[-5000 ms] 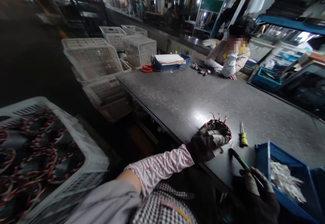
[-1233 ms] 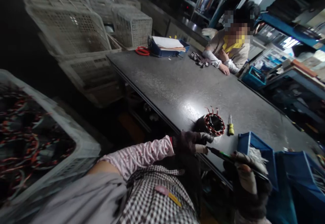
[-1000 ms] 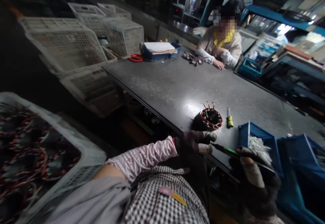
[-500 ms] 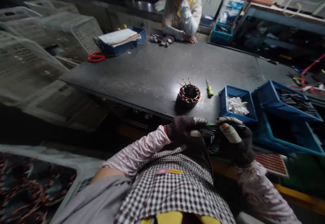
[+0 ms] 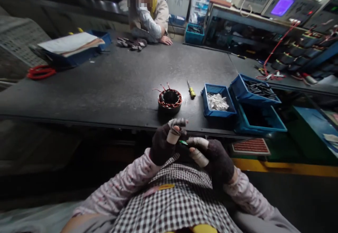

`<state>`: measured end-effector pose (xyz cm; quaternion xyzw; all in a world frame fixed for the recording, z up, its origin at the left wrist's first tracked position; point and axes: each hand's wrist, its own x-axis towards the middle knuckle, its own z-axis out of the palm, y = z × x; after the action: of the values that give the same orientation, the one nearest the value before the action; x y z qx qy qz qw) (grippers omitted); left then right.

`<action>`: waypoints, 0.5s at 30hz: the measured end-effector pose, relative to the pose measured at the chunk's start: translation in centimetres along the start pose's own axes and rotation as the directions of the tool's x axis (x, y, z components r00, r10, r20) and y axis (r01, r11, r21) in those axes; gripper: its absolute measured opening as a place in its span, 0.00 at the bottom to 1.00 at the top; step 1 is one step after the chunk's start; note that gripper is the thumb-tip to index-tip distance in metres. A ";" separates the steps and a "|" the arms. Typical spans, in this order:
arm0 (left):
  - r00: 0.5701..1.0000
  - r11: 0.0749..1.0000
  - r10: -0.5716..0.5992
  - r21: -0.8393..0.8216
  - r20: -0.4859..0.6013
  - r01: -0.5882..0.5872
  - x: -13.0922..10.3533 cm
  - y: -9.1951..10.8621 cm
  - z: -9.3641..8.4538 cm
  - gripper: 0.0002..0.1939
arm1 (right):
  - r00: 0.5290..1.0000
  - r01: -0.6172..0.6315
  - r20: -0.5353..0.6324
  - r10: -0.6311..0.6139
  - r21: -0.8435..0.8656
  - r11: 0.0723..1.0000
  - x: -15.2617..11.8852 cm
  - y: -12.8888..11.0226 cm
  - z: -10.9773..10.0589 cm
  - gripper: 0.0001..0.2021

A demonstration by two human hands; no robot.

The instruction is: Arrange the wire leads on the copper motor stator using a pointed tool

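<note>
My left hand (image 5: 166,142), in a dark fingerless glove with taped fingers, is closed in a pinch just in front of the table edge. Close beside it, my right hand (image 5: 213,157), gloved and taped the same way, has thumb and finger pressed together. Between the fingertips of both shows a small green and dark piece (image 5: 183,142); most of it is hidden, and its kind is unclear. Beyond my hands a stator with copper windings (image 5: 170,100) stands on the table, several wire ends sticking up. Right of it lies a screwdriver with a yellow handle (image 5: 192,91).
Blue bins stand at the right: one with whitish pieces (image 5: 218,102), one with black pieces (image 5: 260,89), and a lower bin (image 5: 280,122). Papers on a blue box (image 5: 70,44) and a red coil (image 5: 41,72) sit left. A co-worker (image 5: 150,18) leans on the far edge.
My view has swung right, so the table things appear farther left. My hands have come closer together, and less of the green piece shows between them.
</note>
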<state>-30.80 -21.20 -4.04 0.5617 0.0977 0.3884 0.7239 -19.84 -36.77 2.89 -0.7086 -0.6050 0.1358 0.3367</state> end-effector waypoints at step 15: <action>0.995 0.992 -0.014 -0.123 0.095 0.026 0.3 0.7 4.2 0.27 | 0.939 0.045 -0.334 -0.084 -0.123 0.991 -1.3 -2.6 0.1 0.12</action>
<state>-28.46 -24.01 -1.84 0.5323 0.0449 0.3595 0.7651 -22.17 -37.90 4.16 -0.7191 -0.5678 -0.0337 0.3992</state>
